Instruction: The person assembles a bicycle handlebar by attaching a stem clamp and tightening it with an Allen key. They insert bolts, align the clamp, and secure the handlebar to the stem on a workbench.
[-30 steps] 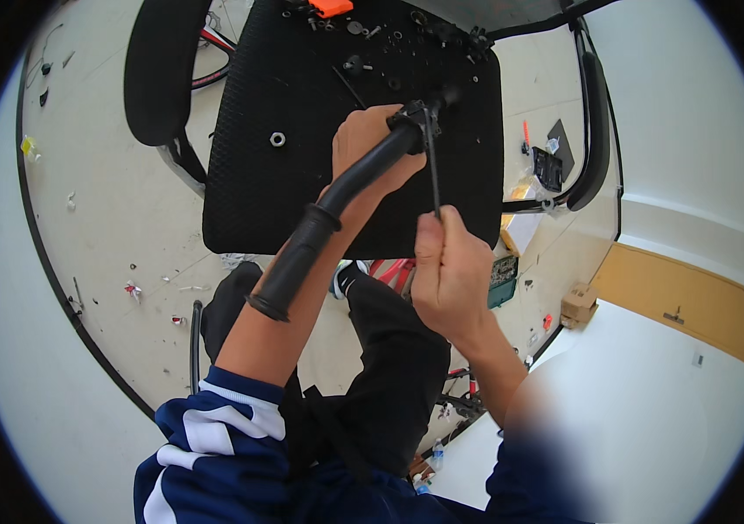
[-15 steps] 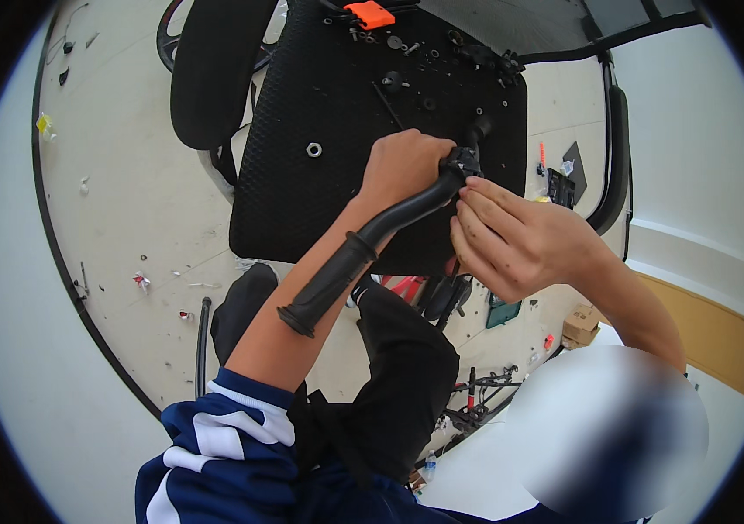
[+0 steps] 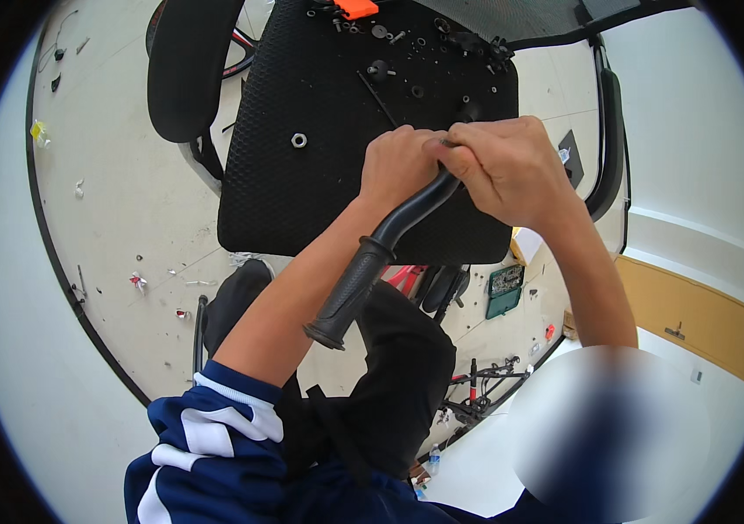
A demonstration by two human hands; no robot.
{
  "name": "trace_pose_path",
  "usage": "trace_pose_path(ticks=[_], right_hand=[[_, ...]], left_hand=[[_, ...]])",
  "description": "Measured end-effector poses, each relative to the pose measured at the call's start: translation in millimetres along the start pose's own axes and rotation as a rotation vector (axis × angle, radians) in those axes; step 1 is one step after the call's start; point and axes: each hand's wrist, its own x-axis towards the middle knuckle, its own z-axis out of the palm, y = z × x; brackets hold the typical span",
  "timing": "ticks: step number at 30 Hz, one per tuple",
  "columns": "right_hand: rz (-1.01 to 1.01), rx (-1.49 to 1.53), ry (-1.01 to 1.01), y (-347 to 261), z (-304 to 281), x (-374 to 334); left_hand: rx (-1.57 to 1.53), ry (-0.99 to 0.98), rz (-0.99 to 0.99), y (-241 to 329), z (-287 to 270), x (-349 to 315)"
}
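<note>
A black bicycle handlebar (image 3: 414,206) is held over the black chair seat, its ribbed rubber grip (image 3: 346,295) pointing toward me. My left hand (image 3: 396,164) is closed in a fist around the middle of the bar. Beside it, my right hand (image 3: 509,166) is closed over the bar's centre, thumb pressed near the left fist. The two hands touch and hide the clamp part there. Beyond them, the other end (image 3: 470,110) of the bar shows. A silver hex nut (image 3: 299,140) lies on the seat, left of my left hand.
Bolts, washers and black parts (image 3: 378,70) lie on the far seat (image 3: 276,205), with an orange item (image 3: 357,8). Armrests (image 3: 195,70) flank it. On the floor are a green toolbox (image 3: 504,302), a bike frame (image 3: 477,393), a bottle (image 3: 434,459) and scraps.
My right hand has moved from pinching at the clamp with its fingertips to closing over the bar's centre. The grip end has swung slightly right, and the whole view has shifted a little.
</note>
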Motion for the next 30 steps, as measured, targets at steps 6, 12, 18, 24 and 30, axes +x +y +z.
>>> trace_pose_path(ticks=[6, 12, 18, 24, 30], right_hand=[[0.103, 0.203, 0.345, -28.0, 30.7, -14.6], [0.280, 0.272, 0.908, -59.2, 80.8, -36.6], [0.281, 0.243, 1.082, -72.9, 89.3, -20.1], [0.293, 0.369, 1.170, -85.8, 84.7, -4.4], [0.597, 0.632, 1.105, -73.6, 85.5, -48.8]], left_hand=[[0.003, 0.028, 0.178, -12.5, 3.4, 0.5], [0.097, -0.042, 0.301, 1.1, -6.7, 0.0], [0.081, -0.130, 0.225, 3.6, -10.6, -5.8], [0.112, 0.254, 0.306, 6.2, 6.1, -21.0], [0.182, -0.015, 0.206, -3.6, -10.3, -9.2]])
